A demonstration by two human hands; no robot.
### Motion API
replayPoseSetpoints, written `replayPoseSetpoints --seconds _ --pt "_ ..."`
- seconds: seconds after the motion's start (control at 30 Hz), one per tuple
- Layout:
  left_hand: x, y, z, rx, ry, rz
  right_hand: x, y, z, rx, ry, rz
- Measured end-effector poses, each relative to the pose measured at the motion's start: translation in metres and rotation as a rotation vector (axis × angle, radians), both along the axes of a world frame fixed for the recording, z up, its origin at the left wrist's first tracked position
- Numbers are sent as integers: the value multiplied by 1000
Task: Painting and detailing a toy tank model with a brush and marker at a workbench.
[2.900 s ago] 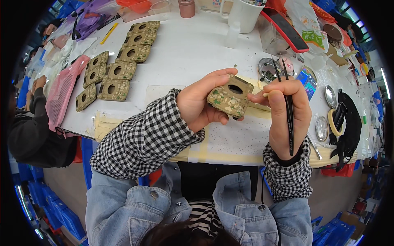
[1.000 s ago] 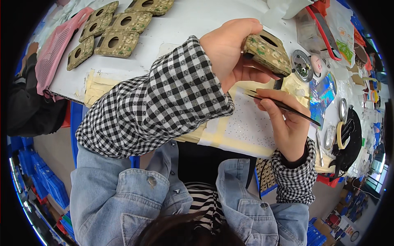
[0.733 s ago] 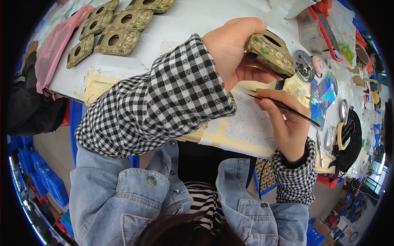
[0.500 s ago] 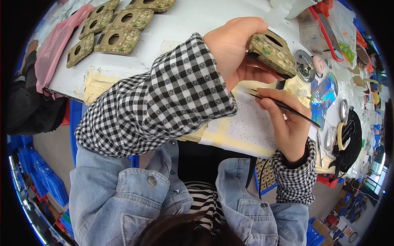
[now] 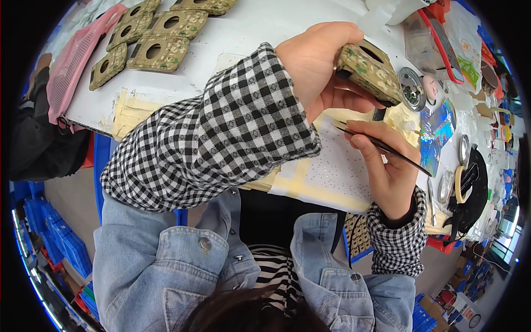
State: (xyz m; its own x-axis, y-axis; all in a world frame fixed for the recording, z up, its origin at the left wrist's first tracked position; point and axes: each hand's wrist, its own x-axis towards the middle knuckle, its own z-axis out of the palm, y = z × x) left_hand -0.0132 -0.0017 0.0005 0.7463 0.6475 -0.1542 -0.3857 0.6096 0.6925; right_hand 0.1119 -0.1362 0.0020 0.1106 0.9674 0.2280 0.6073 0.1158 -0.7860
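Note:
My left hand (image 5: 316, 62) grips a camouflage-patterned case (image 5: 376, 78) by its edges, tilted above the table. Part of a dark round hole shows in the case's upper face. Just below it, my right hand (image 5: 387, 180) pinches slim black tweezers (image 5: 408, 159), their tips pointing left and apart from the case. Under the tweezers lies a white sheet (image 5: 326, 174) scattered with tiny shiny specks, its edges taped. Whether the tips hold a speck is too small to tell. Several similar camouflage cases (image 5: 180, 29) with round holes rest at the upper left.
A pink mesh basket (image 5: 72, 74) stands at the table's left edge, beside a dark sleeve (image 5: 36, 130). On the right are a round tin (image 5: 416, 100), a shiny holographic packet (image 5: 433, 141), a clear box with a red rim (image 5: 420, 47) and a tape roll (image 5: 459, 191).
The case in my left hand has shifted very slightly to the right. My right hand and the tweezers stay almost where they were.

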Motion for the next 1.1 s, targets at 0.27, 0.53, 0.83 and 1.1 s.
replayPoseSetpoints --seconds 0.27,0.53,0.83,1.1 --pt "2 3 -4 7 -32 -37 1 -1 -1 7 10 -31" --pt "1 2 -3 20 -31 -6 -1 -2 0 -1 -2 -49" --pt "2 1 -4 14 -40 7 -1 -1 -2 -13 0 -46" --pt "2 1 -5 32 -34 3 -1 -2 -5 -27 33 -59"
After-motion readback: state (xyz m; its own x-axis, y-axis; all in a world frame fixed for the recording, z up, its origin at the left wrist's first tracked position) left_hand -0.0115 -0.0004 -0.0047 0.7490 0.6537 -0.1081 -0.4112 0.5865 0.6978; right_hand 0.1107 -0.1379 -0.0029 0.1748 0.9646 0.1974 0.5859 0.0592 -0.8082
